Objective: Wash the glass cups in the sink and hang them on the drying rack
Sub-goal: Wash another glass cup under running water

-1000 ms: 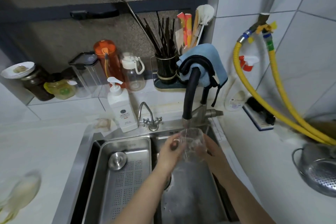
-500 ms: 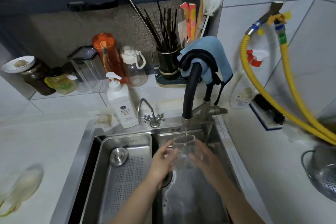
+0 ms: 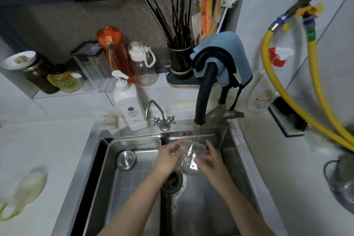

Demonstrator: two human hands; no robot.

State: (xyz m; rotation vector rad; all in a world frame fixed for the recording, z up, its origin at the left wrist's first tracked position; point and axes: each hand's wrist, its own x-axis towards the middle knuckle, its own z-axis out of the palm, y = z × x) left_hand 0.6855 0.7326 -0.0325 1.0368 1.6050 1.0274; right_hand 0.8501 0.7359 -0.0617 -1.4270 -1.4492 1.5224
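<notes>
I am cupping the glass cup (image 3: 191, 156) between my left hand (image 3: 168, 156) and right hand (image 3: 210, 159) at frame center, both gripping it; I should be turning it under the faucet's (image 3: 203, 101) stream.

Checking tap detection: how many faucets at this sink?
2. The tall black faucet stands at the sink's back right, running onto the glass cup. The small chrome faucet stands beside the white pump bottle.
</notes>
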